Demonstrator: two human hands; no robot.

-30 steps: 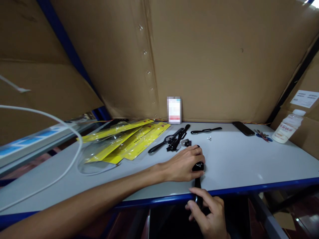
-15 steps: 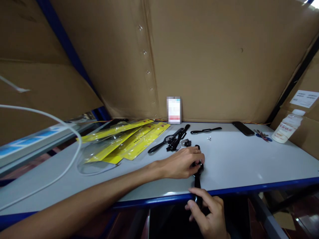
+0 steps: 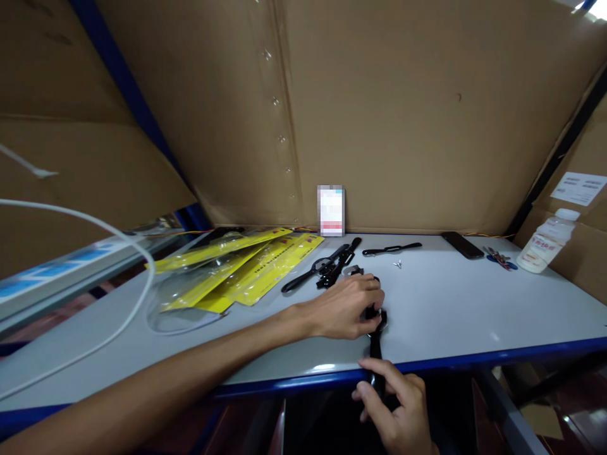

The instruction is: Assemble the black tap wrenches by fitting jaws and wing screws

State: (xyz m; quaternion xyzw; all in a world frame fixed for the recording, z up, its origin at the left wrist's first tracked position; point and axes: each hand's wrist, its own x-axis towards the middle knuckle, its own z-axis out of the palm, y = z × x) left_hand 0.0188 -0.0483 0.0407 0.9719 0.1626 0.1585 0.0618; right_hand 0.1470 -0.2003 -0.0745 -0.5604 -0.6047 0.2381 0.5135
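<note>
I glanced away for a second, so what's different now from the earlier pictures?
The left hand has shifted slightly to the left over the black tool, uncovering a bit more of its middle; exactly what its fingers pinch is hidden. The right hand stays on the near handle. The yellow packages, small metal bits and bottle are where they were.

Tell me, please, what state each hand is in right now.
Left hand: curled at the middle of the black tool; whether it grips cannot be told.
Right hand: holding that tool's near end.
</note>
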